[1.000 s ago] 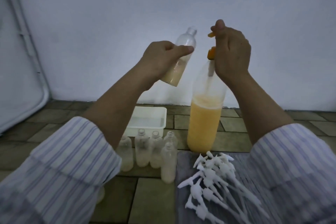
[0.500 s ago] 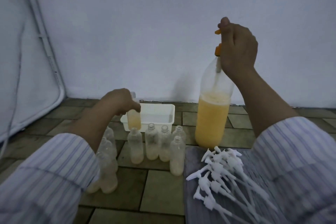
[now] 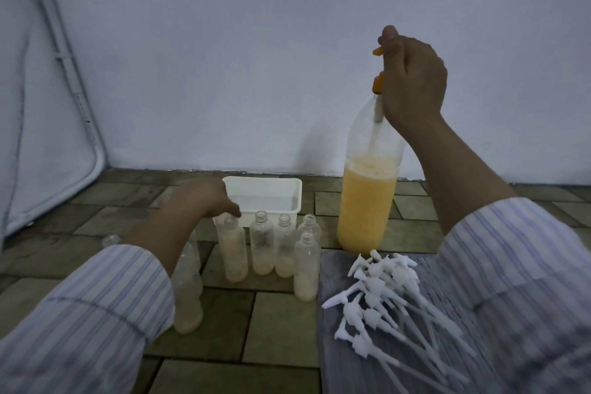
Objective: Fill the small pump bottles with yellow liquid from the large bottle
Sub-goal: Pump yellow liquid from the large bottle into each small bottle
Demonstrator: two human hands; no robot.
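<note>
A: Large bottle [image 3: 367, 201]?
B: Upright on the tiled floor [image 3: 281, 323], roughly half full of yellow liquid; right hand [image 3: 412, 86] grasping its orange pump [image 3: 378, 81].
A: Small bottles [image 3: 281, 249]?
B: Uncapped, clustered left of it; left hand [image 3: 204, 198] loosely over one [image 3: 232, 249], grip unclear.
A: Sundries?
B: White tub [image 3: 265, 192]; pump heads [image 3: 383, 291] on grey cloth [image 3: 332, 345].

Left hand [image 3: 204, 198]: low, palm down, fingers loosely curled, fingertips at the neck of a clear small plastic bottle [image 3: 232, 249]; grip unclear.
Left arm: striped sleeve pushed up, forearm reaching forward.
Right hand [image 3: 412, 86]: raised, fingers curled round the orange pump head [image 3: 378, 81], thumb on top.
Right arm: forearm angled upward, bare to the striped cuff.
</note>
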